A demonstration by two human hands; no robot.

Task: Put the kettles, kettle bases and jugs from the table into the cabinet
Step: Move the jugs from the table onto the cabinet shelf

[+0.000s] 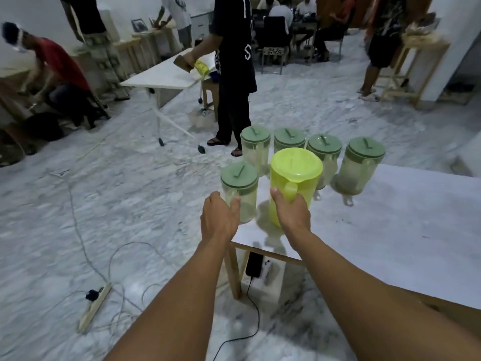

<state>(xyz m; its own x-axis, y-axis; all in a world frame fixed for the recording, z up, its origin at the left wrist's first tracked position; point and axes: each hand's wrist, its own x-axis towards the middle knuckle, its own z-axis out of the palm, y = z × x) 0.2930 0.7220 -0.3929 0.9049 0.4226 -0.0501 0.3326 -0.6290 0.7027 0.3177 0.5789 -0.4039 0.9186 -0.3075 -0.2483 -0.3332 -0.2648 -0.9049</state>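
Several clear jugs with dark green lids stand at the left corner of the white table (390, 230). A bright yellow-green jug (296, 175) stands among them. My right hand (291, 212) is closed around its handle. The nearest clear jug (239, 188) sits at the table's corner, and my left hand (220, 217) is wrapped around its near side, thumb and fingers on the wall. Three clear jugs (256, 147) (324, 149) (360, 165) and one more stand in a row behind. No kettle, kettle base or cabinet is in view.
A person in black (234, 74) stands just beyond the jugs beside a white folding table (161, 76). A power strip (95, 306) and cables lie on the marble floor at left. A phone (253, 264) charges under the table's corner. Other people are further back.
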